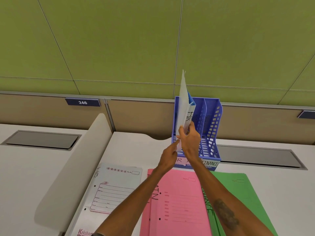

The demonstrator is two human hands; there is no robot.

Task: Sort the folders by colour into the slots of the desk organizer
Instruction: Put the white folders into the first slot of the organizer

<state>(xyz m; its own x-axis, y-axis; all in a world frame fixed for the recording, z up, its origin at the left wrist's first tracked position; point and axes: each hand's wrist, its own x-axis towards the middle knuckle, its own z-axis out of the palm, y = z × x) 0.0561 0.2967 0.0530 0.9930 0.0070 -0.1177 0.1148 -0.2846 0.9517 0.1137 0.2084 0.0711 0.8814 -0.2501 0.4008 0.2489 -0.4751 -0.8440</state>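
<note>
Head view, right hand (190, 140) fingers (181, 132) pinching upright white folder (183, 106), organizer (211, 123) behind

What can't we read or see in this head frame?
- Middle slot label on the organizer: head view, hidden by the right hand and wrist.
- Pink folder handwriting: partly covered by the left forearm.
- White folder base: hidden behind both hands.
- Green folder: cut off by the bottom edge.

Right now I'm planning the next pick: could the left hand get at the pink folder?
Probably yes. The left hand only steadies the white folder, and the pink folder lies uncovered just below its forearm.
</note>
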